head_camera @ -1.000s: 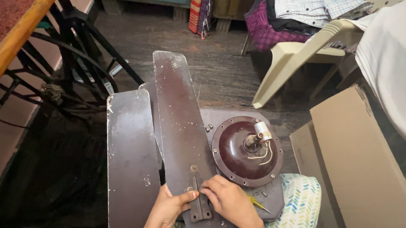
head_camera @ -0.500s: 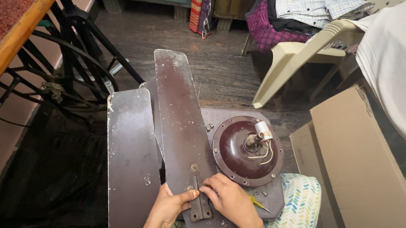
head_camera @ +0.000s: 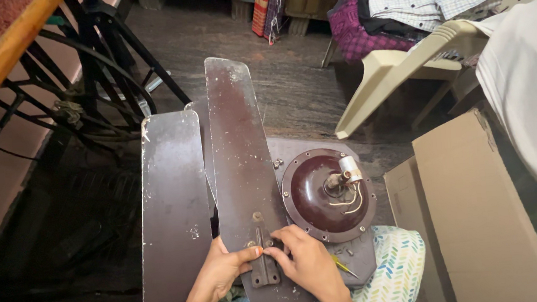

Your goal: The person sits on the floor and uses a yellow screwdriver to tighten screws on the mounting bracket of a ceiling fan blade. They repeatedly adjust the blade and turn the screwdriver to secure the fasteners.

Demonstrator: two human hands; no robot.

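Both hands meet on the small dark metal mounting bracket (head_camera: pixel 264 265) fixed at the near end of a long brown metal fan blade (head_camera: pixel 241 172). The left hand (head_camera: pixel 219 276) pinches the bracket's left edge between thumb and fingers; the right hand (head_camera: pixel 308 264) curls its fingertips onto the bracket's right edge, pressing rather than fully closed around it. Just left of the grip lies a second, scuffed brown fan blade (head_camera: pixel 174 216), partly under the first. Just right of the grip sits the round maroon fan motor housing (head_camera: pixel 328 194) with pale wires at its hub. Below the right hand is a leaf-patterned cloth (head_camera: pixel 390 275); farther right, a brown cardboard box (head_camera: pixel 477 211).
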